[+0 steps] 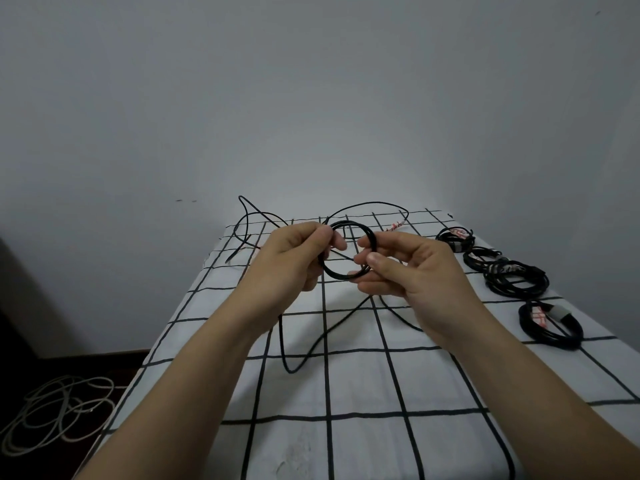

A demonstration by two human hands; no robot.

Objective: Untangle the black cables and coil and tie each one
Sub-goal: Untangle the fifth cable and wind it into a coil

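Note:
A small black cable coil (360, 227) hangs in the air above the checked cloth (346, 393). My left hand (294, 261) pinches its left side between thumb and fingers. My right hand (408, 268) holds its right and lower side with curled fingers. The loose tail of this cable (294, 367) drops from the coil and loops over the cloth below my hands. More loose black cable (370, 204) arcs over the far end of the table, and another strand (247, 216) rises at the far left.
Several coiled, tied black cables lie along the right edge: one far (454, 237), one behind it (481, 258), a bigger one (516, 280) and a near one (550, 323). A pale cable heap (59, 414) lies on the dark floor at left. A grey wall stands behind.

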